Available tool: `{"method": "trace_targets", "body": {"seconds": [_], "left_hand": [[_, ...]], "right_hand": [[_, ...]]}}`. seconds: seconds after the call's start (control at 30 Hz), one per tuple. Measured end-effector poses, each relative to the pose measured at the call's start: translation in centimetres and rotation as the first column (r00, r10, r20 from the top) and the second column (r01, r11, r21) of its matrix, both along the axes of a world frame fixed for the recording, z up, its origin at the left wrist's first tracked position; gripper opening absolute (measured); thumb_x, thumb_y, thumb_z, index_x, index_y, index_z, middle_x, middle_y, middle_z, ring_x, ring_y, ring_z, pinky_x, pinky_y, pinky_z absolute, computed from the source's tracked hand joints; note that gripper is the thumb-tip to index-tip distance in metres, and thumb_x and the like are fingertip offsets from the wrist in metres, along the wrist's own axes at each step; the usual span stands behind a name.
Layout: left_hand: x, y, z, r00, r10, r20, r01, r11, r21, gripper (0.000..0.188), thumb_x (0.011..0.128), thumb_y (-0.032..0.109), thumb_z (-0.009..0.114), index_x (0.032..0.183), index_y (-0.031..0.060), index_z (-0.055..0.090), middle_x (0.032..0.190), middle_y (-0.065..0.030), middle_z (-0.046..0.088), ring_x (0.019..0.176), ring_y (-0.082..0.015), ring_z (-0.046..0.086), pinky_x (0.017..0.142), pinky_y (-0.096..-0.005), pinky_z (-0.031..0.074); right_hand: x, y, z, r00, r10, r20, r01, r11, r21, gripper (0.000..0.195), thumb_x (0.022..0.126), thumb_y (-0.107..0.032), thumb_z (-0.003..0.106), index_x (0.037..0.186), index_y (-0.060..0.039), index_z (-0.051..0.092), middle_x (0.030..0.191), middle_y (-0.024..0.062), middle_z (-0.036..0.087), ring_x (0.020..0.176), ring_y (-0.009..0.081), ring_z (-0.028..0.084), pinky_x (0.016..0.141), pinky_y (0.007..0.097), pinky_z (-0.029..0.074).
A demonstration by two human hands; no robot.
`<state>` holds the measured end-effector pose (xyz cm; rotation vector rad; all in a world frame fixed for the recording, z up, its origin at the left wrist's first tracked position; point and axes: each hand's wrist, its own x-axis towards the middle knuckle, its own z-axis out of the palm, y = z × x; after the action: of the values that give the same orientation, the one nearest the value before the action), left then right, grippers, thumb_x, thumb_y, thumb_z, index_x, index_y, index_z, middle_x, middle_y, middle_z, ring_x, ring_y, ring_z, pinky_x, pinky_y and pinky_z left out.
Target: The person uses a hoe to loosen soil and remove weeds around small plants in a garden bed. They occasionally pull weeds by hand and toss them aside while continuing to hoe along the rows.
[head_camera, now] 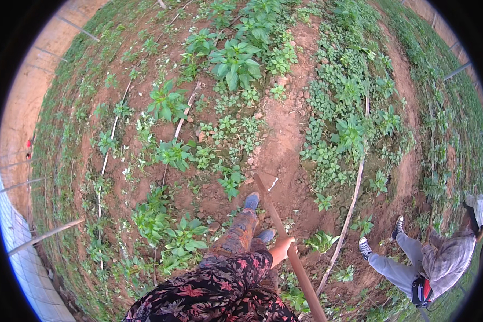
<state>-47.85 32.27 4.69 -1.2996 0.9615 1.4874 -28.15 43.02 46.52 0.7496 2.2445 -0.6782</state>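
My left hand (282, 250) grips the wooden handle of a hoe (279, 225), its arm reaching across from the left in a dark floral sleeve. The handle slants from the bottom edge up to the hoe's blade (267, 181), which rests on or just above the bare soil and has a bright, worn edge. My right hand is out of view. Just left of the blade grows a small leafy plant (231, 182). My front shoe (252, 200) stands close to the handle, and the other shoe (266, 234) is partly covered by my trouser leg.
Pale drip hoses (356, 187) run along rows of pepper-like plants (236, 64) and low weeds (326, 137). A bare soil furrow (283, 133) stretches ahead. At right, a person (442, 253) in a cap works low among the plants. A pole (46, 236) slants in at left.
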Motion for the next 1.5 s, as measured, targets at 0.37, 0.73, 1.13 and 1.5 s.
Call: {"method": "trace_targets", "body": {"seconds": [0.37, 0.73, 1.13, 1.5], "left_hand": [[-10.2, -7.3, -3.8, 0.941, -0.041, -0.337, -0.038, 0.974, -0.225, 0.027, 0.074, 0.006, 0.064, 0.090, 0.0072, 0.041, 0.060, -0.0060, 0.046, 0.039, -0.0184, 0.047, 0.034, -0.0326, 0.041], [-24.3, -6.6, -8.9, 0.857, -0.274, -0.437, 0.092, 0.915, -0.393, 0.029, 0.078, 0.010, 0.060, 0.095, 0.0067, 0.037, 0.056, -0.0051, 0.046, 0.038, -0.0173, 0.046, 0.033, -0.0319, 0.039], [-9.3, -5.2, -1.7, 0.847, -0.432, -0.310, 0.290, 0.864, -0.412, 0.034, 0.076, 0.009, 0.058, 0.099, 0.0034, 0.033, 0.055, -0.0066, 0.047, 0.038, -0.0197, 0.047, 0.032, -0.0335, 0.039], [-4.8, -3.6, 0.9, 0.896, -0.291, -0.335, 0.226, 0.949, -0.219, 0.042, 0.077, 0.010, 0.058, 0.102, 0.0043, 0.026, 0.060, -0.0079, 0.048, 0.042, -0.0170, 0.049, 0.034, -0.0311, 0.040]], "right_hand": [[7.4, -8.5, -23.5, 0.995, -0.036, 0.093, 0.049, 0.988, -0.146, 0.055, 0.088, -0.038, 0.048, 0.131, -0.0054, 0.036, 0.061, 0.0167, 0.059, 0.049, 0.0346, 0.057, 0.042, 0.0453, 0.044], [-21.3, -10.8, -30.9, 0.988, -0.132, 0.078, 0.136, 0.989, -0.053, 0.034, 0.072, -0.024, 0.061, 0.095, -0.0013, 0.048, 0.076, 0.0268, 0.062, 0.073, 0.0439, 0.061, 0.068, 0.0498, 0.049], [-3.3, -9.4, -25.7, 0.965, -0.189, 0.181, 0.201, 0.978, -0.053, 0.037, 0.071, -0.031, 0.063, 0.088, -0.0009, 0.050, 0.072, 0.0268, 0.061, 0.072, 0.0427, 0.061, 0.066, 0.0482, 0.049], [0.5, -8.4, -25.3, 0.945, -0.173, 0.279, 0.182, 0.983, -0.005, 0.036, 0.071, -0.031, 0.062, 0.087, -0.0009, 0.050, 0.073, 0.0280, 0.060, 0.072, 0.0433, 0.061, 0.065, 0.0480, 0.049]]}}
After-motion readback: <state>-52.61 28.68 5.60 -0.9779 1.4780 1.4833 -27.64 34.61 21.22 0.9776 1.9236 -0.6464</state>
